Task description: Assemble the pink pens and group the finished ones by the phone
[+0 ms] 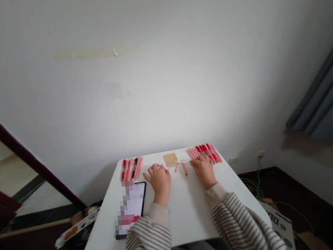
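Observation:
My right hand pinches a thin white pen refill, which points left over the table. My left hand is bent with its thumb and index finger together near a small pale piece, too small to make out; its outer finger sticks out to the side. Between the hands lie a pink pen barrel and a small pink pen part. Just behind them is a tan square pad. The refill's far end reaches the pad's right edge.
Red, pink and black pens lie in a row at the back left. Another row of pink and red pens is at the back right. A phone lies left on the white table, whose far edge meets the wall.

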Demonstrator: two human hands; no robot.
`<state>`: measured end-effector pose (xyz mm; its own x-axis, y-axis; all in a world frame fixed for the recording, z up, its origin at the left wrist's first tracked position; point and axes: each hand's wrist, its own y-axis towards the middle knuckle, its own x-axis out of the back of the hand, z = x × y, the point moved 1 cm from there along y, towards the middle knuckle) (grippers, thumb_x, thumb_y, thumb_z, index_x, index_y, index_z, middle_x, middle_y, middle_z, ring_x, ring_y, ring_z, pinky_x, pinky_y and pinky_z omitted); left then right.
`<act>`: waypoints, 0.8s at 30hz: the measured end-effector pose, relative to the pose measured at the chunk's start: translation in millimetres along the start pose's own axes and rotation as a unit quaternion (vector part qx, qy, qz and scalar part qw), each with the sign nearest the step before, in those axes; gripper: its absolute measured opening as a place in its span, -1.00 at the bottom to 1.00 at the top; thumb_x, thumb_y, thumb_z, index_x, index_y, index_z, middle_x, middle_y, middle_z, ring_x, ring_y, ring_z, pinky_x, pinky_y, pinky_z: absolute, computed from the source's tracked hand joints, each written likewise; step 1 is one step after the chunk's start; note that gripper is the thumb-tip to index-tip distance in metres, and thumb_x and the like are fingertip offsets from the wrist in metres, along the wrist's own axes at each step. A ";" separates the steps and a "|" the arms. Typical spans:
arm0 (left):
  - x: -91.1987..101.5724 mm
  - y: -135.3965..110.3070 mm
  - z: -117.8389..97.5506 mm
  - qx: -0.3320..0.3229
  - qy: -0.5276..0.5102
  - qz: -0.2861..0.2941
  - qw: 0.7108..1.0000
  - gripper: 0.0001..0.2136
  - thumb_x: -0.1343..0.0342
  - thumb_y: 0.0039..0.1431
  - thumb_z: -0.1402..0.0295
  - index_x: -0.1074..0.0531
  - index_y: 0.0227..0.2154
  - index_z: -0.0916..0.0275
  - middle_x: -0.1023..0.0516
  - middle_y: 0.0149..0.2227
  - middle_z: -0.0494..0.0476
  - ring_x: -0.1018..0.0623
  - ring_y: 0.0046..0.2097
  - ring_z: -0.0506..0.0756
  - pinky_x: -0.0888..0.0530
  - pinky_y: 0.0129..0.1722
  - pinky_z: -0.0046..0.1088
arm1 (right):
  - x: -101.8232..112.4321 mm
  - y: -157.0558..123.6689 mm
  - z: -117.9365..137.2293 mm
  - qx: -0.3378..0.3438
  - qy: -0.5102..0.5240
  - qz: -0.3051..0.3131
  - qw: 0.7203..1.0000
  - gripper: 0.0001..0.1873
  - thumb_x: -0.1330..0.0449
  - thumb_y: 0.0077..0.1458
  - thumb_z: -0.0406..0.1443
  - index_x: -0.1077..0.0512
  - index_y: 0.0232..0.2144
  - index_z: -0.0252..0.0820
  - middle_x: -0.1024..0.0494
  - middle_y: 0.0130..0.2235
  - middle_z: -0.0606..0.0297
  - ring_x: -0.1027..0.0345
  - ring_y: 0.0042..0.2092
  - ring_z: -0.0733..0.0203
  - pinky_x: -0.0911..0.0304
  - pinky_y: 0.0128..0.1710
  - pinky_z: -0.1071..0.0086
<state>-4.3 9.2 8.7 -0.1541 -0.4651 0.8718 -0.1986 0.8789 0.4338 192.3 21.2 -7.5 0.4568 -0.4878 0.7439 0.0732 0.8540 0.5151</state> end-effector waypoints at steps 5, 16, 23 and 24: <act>-0.9 -0.2 0.4 -0.003 0.000 -0.003 1.000 -0.78 0.01 0.15 0.34 -0.55 -0.29 0.13 -0.44 -0.07 0.19 -0.30 0.02 0.23 -0.13 0.11 0.10 | -0.7 0.2 -0.7 0.001 -0.008 0.003 1.000 -0.79 -0.12 0.20 -0.23 -0.58 -0.26 0.02 -0.50 -0.21 0.23 -0.15 -0.07 0.07 0.08 -0.02 0.17; 2.8 -0.6 0.3 0.002 -0.009 0.001 1.000 -0.81 -0.01 0.14 0.33 -0.54 -0.31 0.14 -0.43 -0.07 0.18 -0.30 0.03 0.23 -0.13 0.13 0.09 | -1.8 -0.2 -1.6 0.000 0.006 -0.005 1.000 -0.81 -0.14 0.20 -0.24 -0.57 -0.27 0.00 -0.50 -0.22 0.25 -0.16 -0.07 0.08 0.08 -0.02 0.18; 8.2 1.2 -7.1 -0.037 -0.101 0.021 0.994 -0.76 -0.18 0.05 0.25 -0.51 -0.16 0.00 -0.41 0.01 0.12 -0.29 0.09 0.21 -0.07 0.19 0.09 | 0.3 -0.8 2.1 0.022 0.002 -0.006 1.000 -0.82 -0.15 0.19 -0.22 -0.58 -0.26 0.06 -0.49 -0.22 0.26 -0.16 -0.06 0.10 0.07 -0.01 0.19; 7.8 1.2 -8.5 -0.046 -0.114 0.026 0.992 -0.75 -0.20 0.04 0.24 -0.51 -0.16 -0.02 -0.41 0.02 0.11 -0.28 0.10 0.21 -0.06 0.20 0.09 | 0.8 -0.8 3.2 0.028 0.002 -0.004 1.000 -0.83 -0.16 0.19 -0.22 -0.58 -0.27 0.06 -0.49 -0.21 0.26 -0.16 -0.06 0.10 0.07 -0.01 0.20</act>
<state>2.5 7.5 17.9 -0.3798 -0.4211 0.8237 -0.0966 0.9036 0.4174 189.7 19.5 -5.9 0.4605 -0.4930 0.7381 0.0271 0.8390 0.5435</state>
